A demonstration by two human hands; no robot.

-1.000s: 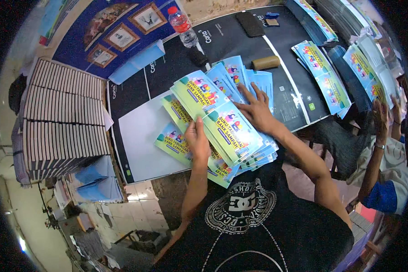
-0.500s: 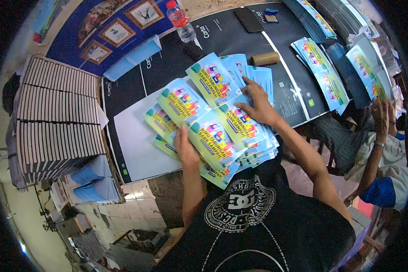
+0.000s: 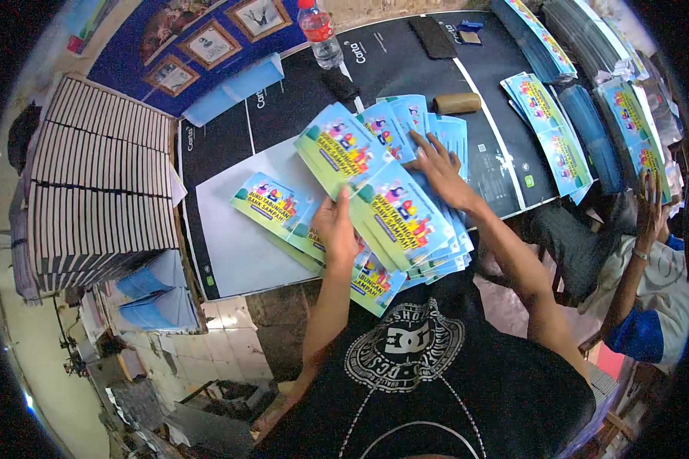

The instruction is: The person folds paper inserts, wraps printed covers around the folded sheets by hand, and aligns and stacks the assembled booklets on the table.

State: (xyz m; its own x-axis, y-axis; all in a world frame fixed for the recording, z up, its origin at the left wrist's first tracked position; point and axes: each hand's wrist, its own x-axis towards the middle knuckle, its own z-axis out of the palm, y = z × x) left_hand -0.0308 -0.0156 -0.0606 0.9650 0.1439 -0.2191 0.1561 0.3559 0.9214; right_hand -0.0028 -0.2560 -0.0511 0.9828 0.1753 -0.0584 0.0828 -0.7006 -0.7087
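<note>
My left hand (image 3: 335, 231) grips the lower left edge of a blue-and-green printed cover sheet (image 3: 406, 218), its thumb on top. The sheet has two matching panels with cartoon figures and lies tilted over a loose pile of similar sheets. My right hand (image 3: 444, 174) rests with fingers spread at the right side of this pile, on the blue sheets (image 3: 453, 136) there. More printed sheets (image 3: 272, 200) lie fanned out left of my left hand, over a white board (image 3: 220, 218). The lower layers of the pile are mostly hidden.
Tall stacks of bound books (image 3: 103, 164) stand at the left. A water bottle (image 3: 320, 37), a dark brush-like block (image 3: 432, 38) and a brown roller-shaped piece (image 3: 457, 102) are on the black table. Piles of printed sheets (image 3: 547, 126) line the right, beside another person's hand (image 3: 651, 206).
My left hand has moved right and slightly up with the cover sheet, which now overlaps the right part of the pile. My right hand stays on the pile.
</note>
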